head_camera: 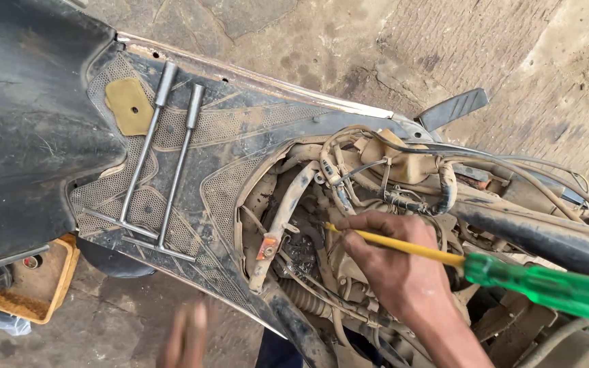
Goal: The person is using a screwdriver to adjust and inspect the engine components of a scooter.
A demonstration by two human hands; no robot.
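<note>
While our right hand point(393, 262) grips a screwdriver point(485, 269) with a yellow shaft and green handle, its tip aimed into the scooter's exposed engine bay point(308, 252), two T-handle socket wrenches point(161, 163) lie well to its left on the dusty footboard point(233, 129), parked within reach. Our left hand point(185, 337), low and blurred, looks empty; we cannot tell its grip.

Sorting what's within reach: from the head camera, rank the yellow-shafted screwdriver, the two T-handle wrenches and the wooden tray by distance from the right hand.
From the right hand:
1. Screwdriver, across it.
2. T-handle wrenches, left, on the footboard.
3. Wooden tray, far left, on the ground.
</note>
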